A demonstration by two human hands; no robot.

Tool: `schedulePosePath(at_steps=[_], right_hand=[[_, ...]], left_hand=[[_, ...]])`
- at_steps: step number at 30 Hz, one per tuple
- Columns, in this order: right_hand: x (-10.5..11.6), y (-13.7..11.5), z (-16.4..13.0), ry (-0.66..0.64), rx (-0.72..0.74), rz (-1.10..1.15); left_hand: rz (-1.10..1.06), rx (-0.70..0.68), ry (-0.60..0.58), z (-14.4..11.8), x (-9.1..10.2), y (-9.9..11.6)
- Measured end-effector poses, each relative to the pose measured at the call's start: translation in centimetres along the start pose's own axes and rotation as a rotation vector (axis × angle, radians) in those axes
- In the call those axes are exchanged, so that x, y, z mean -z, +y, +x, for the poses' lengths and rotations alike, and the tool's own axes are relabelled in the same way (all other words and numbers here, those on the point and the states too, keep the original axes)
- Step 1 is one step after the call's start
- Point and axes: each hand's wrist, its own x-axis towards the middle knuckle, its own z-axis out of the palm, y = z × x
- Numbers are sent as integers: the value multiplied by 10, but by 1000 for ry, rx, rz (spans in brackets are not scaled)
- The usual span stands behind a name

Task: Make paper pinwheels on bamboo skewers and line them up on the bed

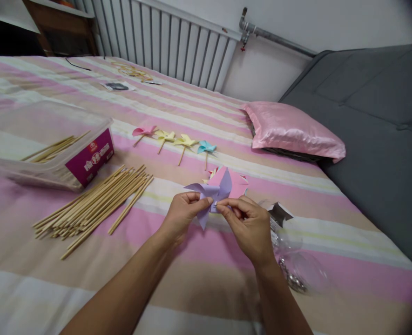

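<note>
A purple paper pinwheel (206, 190) is in front of me, its blades folded toward the middle. My left hand (181, 215) is closed on its left side, thumb pressed near the centre. At that centre, my right hand (249, 225) pinches a small shiny metal pin (215, 204) between thumb and forefinger. Whether the pin has gone through the paper I cannot tell. Just behind lies a stack of coloured paper pieces (239, 181), partly covered by the pinwheel. By my right wrist sits a clear round tub (298, 279) with small metal pieces, partly hidden by the arm.
Several thin wooden sticks (97, 207) lie in a pile at left, beside a clear plastic box (48, 172) holding more. Farther back are a pink pinwheel (144, 131), two yellow ones and a blue pinwheel (206, 148). A pink pillow (293, 130) rests on the striped bedsheet.
</note>
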Motion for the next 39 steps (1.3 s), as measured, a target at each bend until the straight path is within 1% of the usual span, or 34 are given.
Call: schedulePosePath(at_steps=[7, 10, 18, 27, 30, 34, 37, 39], right_hand=[[0, -1, 0, 4, -22, 0], [1, -1, 0, -17, -30, 13], [1, -1, 1, -24, -50, -2], [-2, -2, -2, 12, -86, -14], [-5, -5, -3, 43, -76, -48], [-10, -7, -4, 110, -23, -74], [-14, -3, -3, 212, -46, -22], [-16, -1, -3, 223, -91, 71]], left_hand=[[64, -70, -5, 0, -1, 0], [76, -97, -8, -1, -2, 0], [99, -100, -40, -1, 0, 1], [131, -155, 10, -5, -7, 4], [156, -182, 37, -5, -9, 4], [165, -204, 76, -4, -9, 3], [144, -196, 69, -3, -8, 3], [133, -186, 49, -3, -7, 2]])
